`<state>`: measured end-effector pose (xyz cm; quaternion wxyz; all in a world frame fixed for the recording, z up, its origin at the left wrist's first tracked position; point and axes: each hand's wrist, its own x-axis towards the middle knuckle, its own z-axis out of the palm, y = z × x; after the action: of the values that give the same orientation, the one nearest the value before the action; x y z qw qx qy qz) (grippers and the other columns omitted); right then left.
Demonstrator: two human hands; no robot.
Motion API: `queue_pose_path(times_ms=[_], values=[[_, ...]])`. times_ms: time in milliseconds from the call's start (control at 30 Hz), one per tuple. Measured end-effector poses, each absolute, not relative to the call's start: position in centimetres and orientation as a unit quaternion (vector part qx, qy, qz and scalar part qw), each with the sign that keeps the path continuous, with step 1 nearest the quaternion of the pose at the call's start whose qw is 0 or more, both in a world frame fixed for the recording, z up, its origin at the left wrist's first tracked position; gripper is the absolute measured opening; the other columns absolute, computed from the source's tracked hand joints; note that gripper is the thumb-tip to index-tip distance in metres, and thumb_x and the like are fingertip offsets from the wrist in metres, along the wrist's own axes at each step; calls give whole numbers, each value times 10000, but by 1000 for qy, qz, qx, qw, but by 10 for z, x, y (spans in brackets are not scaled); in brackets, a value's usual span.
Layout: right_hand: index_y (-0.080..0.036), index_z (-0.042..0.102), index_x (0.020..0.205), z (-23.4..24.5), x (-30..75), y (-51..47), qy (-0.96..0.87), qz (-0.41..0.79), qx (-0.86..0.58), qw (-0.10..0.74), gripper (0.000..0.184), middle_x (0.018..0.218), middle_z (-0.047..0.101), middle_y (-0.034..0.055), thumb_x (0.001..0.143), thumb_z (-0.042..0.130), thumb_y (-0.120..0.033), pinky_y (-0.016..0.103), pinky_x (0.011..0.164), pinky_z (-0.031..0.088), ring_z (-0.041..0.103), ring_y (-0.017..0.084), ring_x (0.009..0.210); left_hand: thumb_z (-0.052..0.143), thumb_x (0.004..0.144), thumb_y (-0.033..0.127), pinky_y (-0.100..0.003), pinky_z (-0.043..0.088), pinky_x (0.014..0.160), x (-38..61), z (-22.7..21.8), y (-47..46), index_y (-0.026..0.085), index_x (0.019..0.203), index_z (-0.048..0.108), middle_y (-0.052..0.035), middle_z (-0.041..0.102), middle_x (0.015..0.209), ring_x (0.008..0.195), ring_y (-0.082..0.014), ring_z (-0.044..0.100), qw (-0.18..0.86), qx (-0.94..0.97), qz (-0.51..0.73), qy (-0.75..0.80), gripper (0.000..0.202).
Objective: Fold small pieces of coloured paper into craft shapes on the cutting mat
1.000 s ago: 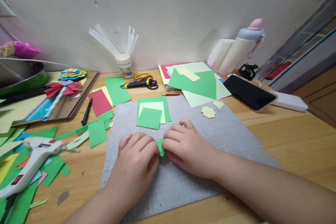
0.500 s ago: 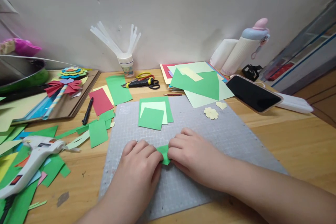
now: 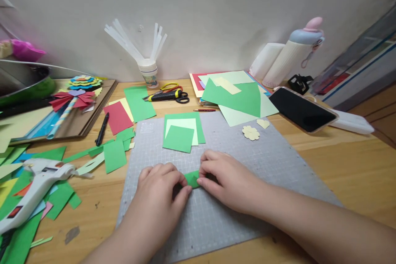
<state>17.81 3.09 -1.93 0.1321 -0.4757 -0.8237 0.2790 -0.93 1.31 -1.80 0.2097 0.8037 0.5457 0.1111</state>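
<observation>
Green paper piece (image 3: 193, 179), pinched at both ends
From here I have the left hand (image 3: 163, 187) gripping its left end and the right hand (image 3: 230, 179) its right, over the grey mat (image 3: 269, 165) on the worktop (image 3: 355, 169). Overlapping paper sheets (image 3: 178, 139) lie just beyond; the glue gun (image 3: 35, 183) sits well apart, leftward.

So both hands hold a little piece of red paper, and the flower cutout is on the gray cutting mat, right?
Not quite: the head view shows the left hand and right hand holding a little piece of green paper, not red. The flower cutout is on the gray cutting mat.
</observation>
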Motion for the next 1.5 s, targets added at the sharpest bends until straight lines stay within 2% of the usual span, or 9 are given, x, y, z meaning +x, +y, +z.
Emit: queue_pose_path(times_ms=[333, 933, 1500], values=[[-155, 567, 695, -24, 172, 30, -813, 247, -510, 136, 154, 873, 561, 42, 840, 568, -209, 311, 704, 397, 534, 170, 814, 459, 886, 277, -405, 325, 750, -5, -21, 14, 192, 739, 606, -36, 586, 793, 815, -244, 526, 193, 802, 102, 556, 225], [-163, 546, 642, -29, 170, 34, -813, 229, -518, 134, 171, 830, 555, 14, 807, 572, -199, 281, 659, 345, 521, 145, 769, 545, 817, 234, -375, 313, 748, -2, -26, 19, 193, 641, 569, -6, 582, 742, 802, -223, 534, 161, 794, 114, 576, 182], [-159, 589, 630, -29, 168, 37, -806, 237, -526, 132, 164, 815, 557, 12, 787, 589, -205, 260, 607, 307, 505, 122, 709, 546, 801, 239, -378, 322, 752, -2, -25, 20, 199, 652, 588, -11, 602, 748, 799, -221, 545, 151, 803, 100, 568, 160]])
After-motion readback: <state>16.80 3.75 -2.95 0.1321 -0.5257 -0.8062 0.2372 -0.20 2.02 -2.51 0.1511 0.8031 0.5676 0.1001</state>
